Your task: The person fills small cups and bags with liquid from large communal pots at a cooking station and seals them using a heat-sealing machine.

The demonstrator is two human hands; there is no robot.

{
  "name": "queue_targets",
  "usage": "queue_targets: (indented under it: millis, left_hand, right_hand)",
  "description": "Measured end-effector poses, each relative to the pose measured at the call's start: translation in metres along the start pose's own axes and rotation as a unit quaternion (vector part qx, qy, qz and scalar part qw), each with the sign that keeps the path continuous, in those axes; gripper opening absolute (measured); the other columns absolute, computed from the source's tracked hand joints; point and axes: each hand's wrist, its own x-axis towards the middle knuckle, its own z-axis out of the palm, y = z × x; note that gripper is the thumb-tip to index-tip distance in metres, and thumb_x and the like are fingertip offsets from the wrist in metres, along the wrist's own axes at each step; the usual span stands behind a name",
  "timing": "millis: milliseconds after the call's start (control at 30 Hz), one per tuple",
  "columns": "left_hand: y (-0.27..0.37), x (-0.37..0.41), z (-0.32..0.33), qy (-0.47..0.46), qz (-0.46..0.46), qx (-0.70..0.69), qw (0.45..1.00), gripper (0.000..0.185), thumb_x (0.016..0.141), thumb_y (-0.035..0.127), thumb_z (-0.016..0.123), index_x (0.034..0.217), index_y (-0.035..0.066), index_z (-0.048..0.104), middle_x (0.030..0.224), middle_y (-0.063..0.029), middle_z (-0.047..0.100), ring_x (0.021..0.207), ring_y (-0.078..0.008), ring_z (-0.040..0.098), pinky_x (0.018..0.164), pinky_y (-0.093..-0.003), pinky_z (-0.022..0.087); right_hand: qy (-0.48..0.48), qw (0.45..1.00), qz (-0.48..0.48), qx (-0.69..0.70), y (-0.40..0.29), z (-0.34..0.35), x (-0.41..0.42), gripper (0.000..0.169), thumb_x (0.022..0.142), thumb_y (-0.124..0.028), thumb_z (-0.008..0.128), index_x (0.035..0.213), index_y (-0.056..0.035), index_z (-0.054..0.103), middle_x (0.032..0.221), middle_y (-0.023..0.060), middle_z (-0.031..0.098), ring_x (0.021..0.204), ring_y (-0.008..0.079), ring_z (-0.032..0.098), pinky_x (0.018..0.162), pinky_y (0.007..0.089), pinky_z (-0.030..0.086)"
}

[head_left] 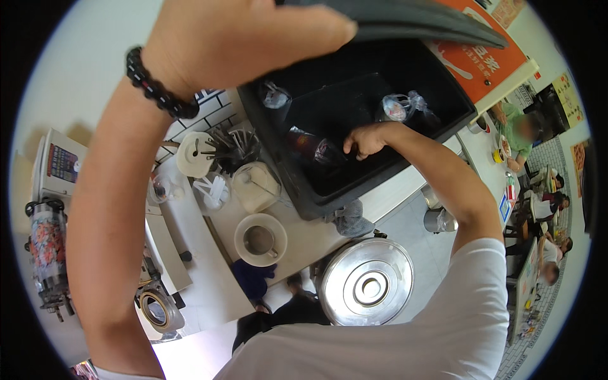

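Note:
A deep black plastic box (327, 202) stands on the counter. My left hand (237, 40) is raised at the top of the view with its thumb along the edge of the black lid (418, 21); its fingers are hidden. Inside the box is my right hand (368, 141), fingers bent downward, close to a dark packet in clear plastic wrap (313, 146). Whether the fingertips touch its wrapped end is hard to tell. A clear bag with a white item (396, 107) lies behind the right hand. Another crumpled clear bag (275, 95) is at the box's left end.
Left of the box are a tub of dark utensils (235, 145), a pitcher (256, 185), and a white bowl with a metal cup (260, 240). A grey cloth (352, 218) hangs below the box, near a round steel lid (368, 282). People sit at tables on the right.

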Motion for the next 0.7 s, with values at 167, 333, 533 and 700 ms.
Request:
queue_targets:
  millis: [167, 333, 533, 700]
  left_hand:
    - [-0.016, 0.002, -0.008, 0.029, 0.000, -0.057, 0.998, 0.025, 0.071, 0.012, 0.077, 0.088, 0.001, 0.062, 0.078, -0.0003, 0.060, 0.069, -0.0071, 0.052, 0.061, -0.0239, 0.043]
    - [-0.035, 0.011, -0.014, 0.053, 0.012, -0.090, 0.994, 0.023, 0.070, 0.012, 0.076, 0.084, 0.001, 0.060, 0.074, -0.0001, 0.059, 0.065, -0.0061, 0.050, 0.058, -0.0232, 0.041]
    - [-0.040, 0.008, -0.022, 0.053, 0.009, -0.107, 0.993, 0.022, 0.070, 0.012, 0.074, 0.080, 0.002, 0.058, 0.070, 0.0002, 0.057, 0.061, -0.0050, 0.048, 0.054, -0.0223, 0.040]
    - [-0.046, 0.018, -0.015, 0.066, 0.009, -0.139, 0.988, 0.021, 0.069, 0.012, 0.073, 0.076, 0.002, 0.056, 0.067, 0.0005, 0.056, 0.057, -0.0040, 0.046, 0.050, -0.0216, 0.039]
  right_hand:
    - [-0.121, 0.984, -0.027, -0.126, -0.001, 0.013, 0.079, 0.056, 0.083, -0.017, 0.064, 0.137, -0.0118, 0.052, 0.137, 0.0113, 0.055, 0.123, 0.0252, 0.054, 0.101, 0.0370, 0.044]
    - [-0.171, 0.965, -0.010, -0.200, 0.003, 0.014, 0.115, 0.049, 0.086, -0.018, 0.061, 0.134, -0.0098, 0.053, 0.132, 0.0122, 0.057, 0.119, 0.0268, 0.055, 0.098, 0.0370, 0.045]
    - [-0.117, 0.963, -0.047, -0.238, -0.002, 0.036, 0.119, 0.037, 0.086, -0.018, 0.060, 0.122, -0.0084, 0.061, 0.121, 0.0144, 0.063, 0.109, 0.0278, 0.060, 0.091, 0.0371, 0.048]
    - [-0.010, 0.975, -0.048, -0.218, -0.005, 0.035, 0.116, 0.029, 0.086, -0.018, 0.058, 0.111, -0.0072, 0.067, 0.112, 0.0162, 0.067, 0.101, 0.0286, 0.065, 0.085, 0.0371, 0.051]
